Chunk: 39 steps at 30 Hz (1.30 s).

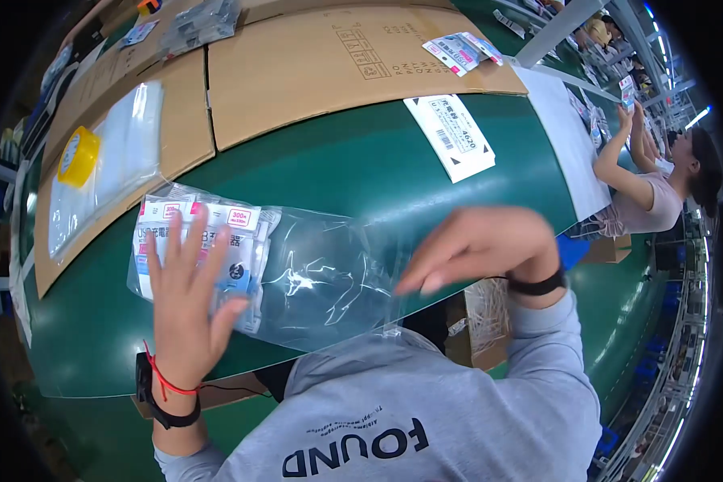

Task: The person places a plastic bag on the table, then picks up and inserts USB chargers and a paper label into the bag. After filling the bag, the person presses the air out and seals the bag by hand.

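Note:
A clear plastic bag [321, 277] lies on the green table with its right part flat and see-through. Several white, blue and pink printed card packs [245, 241] are stacked inside its left end. My left hand [189, 293] rests over these packs, fingers spread and holding nothing. At the bag's right edge is my right hand [490, 245], slightly blurred, its fingers stretched out toward the left and the thumb a little apart. Its fingertips are close to the plastic edge; whether they touch it I cannot tell.
Brown cardboard [297, 72] covers the far side, with a printed pack [462, 54] on it. White labels [450, 136] lie nearer. At left, a yellow tape roll [79, 157] sits on flat clear bags [124, 136]. A co-worker [659, 185] holds a pack at right.

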Each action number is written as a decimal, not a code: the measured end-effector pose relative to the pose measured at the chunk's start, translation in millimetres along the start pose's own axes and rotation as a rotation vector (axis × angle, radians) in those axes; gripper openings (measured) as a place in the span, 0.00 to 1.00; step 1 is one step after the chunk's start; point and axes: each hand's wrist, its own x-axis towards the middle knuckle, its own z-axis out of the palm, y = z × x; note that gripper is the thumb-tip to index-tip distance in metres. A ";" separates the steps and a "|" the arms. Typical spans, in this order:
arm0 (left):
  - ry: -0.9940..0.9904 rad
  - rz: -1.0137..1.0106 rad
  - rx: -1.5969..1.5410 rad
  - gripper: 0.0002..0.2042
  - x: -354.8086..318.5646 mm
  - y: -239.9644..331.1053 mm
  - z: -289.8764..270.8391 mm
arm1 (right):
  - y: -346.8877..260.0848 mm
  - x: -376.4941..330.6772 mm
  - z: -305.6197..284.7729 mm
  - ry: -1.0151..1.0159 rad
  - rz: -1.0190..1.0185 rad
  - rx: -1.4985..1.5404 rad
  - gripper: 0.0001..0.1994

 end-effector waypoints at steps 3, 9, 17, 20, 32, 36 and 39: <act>-0.136 0.093 0.016 0.29 2.7 11.4 4.1 | 22.7 -41.1 -27.9 0.861 0.310 -0.222 0.20; -0.216 0.067 0.099 0.27 3.7 12.2 12.0 | 112.7 -56.0 -20.5 0.930 0.598 -1.176 0.22; -0.061 0.075 -0.160 0.28 -0.8 21.5 5.5 | 93.1 -67.6 -37.8 0.949 0.544 -0.672 0.16; -0.027 0.042 -0.553 0.29 5.1 36.8 8.6 | 57.6 -64.6 -52.9 1.335 0.543 -0.300 0.15; 0.463 -0.476 -2.161 0.21 43.4 93.0 23.6 | -6.2 57.6 51.9 1.304 -0.385 -0.640 0.17; 0.592 -0.415 -2.221 0.18 45.8 106.5 24.8 | 4.3 50.6 61.2 1.204 -0.235 0.246 0.12; 0.585 -0.434 -2.232 0.19 50.3 110.1 30.3 | 12.1 44.2 59.5 1.118 -0.199 0.510 0.07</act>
